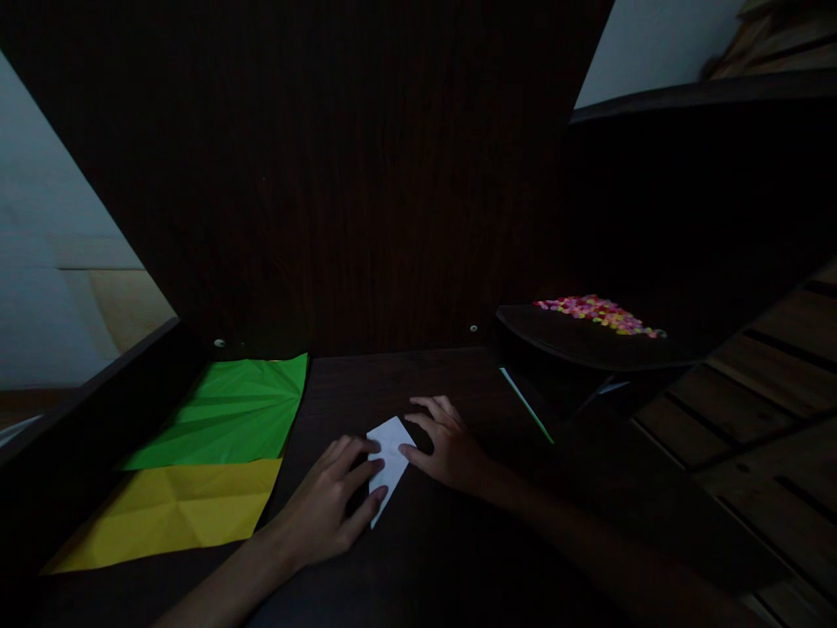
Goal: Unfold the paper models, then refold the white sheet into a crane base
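Two hands are being pressed flat on a small white folded paper [388, 465] near the middle of the dark table [432, 558]. The left hand [330, 508] is being laid over the paper's lower left edge, fingers spread and extended, nothing gripped; the fingertips are touching the sheet, probably so it is being pinned against sliding. The right hand [446, 445] is being rested at the paper's upper right edge, also spread flat and uncurled, with the index finger touching the fold line. Judged from that pose, a crease is being flattened or held down, not lifted. The paper is lying tilted, one narrow corner pointing toward the person.

Left of the hands, a green creased sheet [228, 410] and a yellow creased sheet [176, 510] are being kept flat on the table, the green one behind, the yellow one nearer the person, edges meeting or slightly overlapping; which is not being resolved in this light. Both are apart from the left hand, likely parked out of the working area.

Right and behind, a dark shallow tray [575, 344] is being held up on a raised level, with a heap of small multicoloured pieces [598, 314] in it; what they are cannot be told. A thin green strip [527, 404] is lying just below the tray's front edge, near the right hand but not touched.

Lighting is low; fine detail is being lost.
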A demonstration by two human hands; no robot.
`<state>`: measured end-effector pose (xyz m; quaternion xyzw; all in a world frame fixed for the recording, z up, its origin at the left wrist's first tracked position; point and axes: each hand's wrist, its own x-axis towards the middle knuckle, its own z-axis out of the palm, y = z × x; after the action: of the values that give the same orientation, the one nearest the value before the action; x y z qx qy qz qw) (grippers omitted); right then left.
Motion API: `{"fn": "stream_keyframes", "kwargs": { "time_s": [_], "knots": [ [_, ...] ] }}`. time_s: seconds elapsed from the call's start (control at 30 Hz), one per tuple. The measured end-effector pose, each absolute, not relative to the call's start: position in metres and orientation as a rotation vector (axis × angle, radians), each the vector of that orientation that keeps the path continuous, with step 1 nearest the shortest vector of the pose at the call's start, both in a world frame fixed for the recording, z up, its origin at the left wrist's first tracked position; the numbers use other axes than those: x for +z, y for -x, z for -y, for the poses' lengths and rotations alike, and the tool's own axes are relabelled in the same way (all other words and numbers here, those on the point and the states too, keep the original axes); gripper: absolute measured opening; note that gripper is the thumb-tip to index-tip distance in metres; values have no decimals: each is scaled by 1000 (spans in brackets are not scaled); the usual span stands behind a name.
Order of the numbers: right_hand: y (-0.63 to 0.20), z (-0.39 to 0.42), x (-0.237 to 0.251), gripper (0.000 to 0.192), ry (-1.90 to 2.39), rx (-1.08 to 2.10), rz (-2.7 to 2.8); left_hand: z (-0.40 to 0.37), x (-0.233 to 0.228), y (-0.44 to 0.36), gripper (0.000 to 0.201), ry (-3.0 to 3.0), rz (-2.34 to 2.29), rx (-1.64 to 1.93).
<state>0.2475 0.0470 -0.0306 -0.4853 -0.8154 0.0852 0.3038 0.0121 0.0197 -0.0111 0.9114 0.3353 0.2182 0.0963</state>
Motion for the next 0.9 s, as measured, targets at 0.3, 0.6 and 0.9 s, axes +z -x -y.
{"fn": "stream_keyframes", "kwargs": {
  "time_s": [0.3,0.6,0.9],
  "knots": [
    [-246,-47,-28,28,1183,414,2131,-18,-7,-12,36,-2716,-885,567],
    [-245,-45,-23,28,1097,588,2042,-19,-9,-12,36,-2752,-902,556],
    [-243,-41,-19,17,862,570,2177,-19,-11,-13,32,-2738,-893,693]
  ]
}}
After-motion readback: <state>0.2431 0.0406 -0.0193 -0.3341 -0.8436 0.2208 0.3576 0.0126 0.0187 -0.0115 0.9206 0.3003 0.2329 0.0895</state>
